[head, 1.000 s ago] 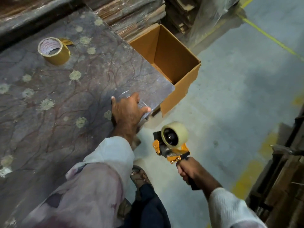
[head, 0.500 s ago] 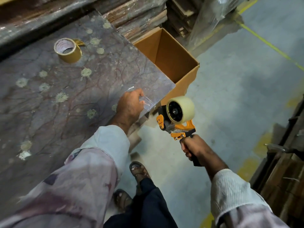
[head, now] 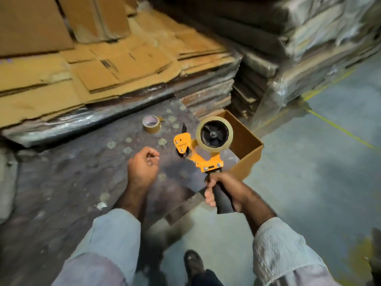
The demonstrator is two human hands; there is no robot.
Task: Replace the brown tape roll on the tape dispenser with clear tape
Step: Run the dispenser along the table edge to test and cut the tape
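My right hand (head: 223, 190) grips the black handle of the orange tape dispenser (head: 198, 156) and holds it upright over the table's near corner. A pale, clear tape roll (head: 214, 134) sits on its black hub. My left hand (head: 142, 164) hovers just left of the dispenser's front end, fingers curled shut; I see nothing solid in it, though a thin bit of tape may be pinched. The brown tape roll (head: 151, 123) lies flat on the table (head: 61, 182) farther back, a short tail sticking out to its right.
An open cardboard box (head: 247, 149) stands on the floor against the table's right corner, behind the dispenser. Flattened cartons (head: 99, 75) are stacked along the back, and wrapped pallets (head: 299, 58) rise at the right. Grey floor with a yellow line (head: 340, 129) lies to the right.
My right hand raised the dispenser up and over the table corner. My left hand lifted off the tape strip on the table edge and curled shut. The head view tilted upward.
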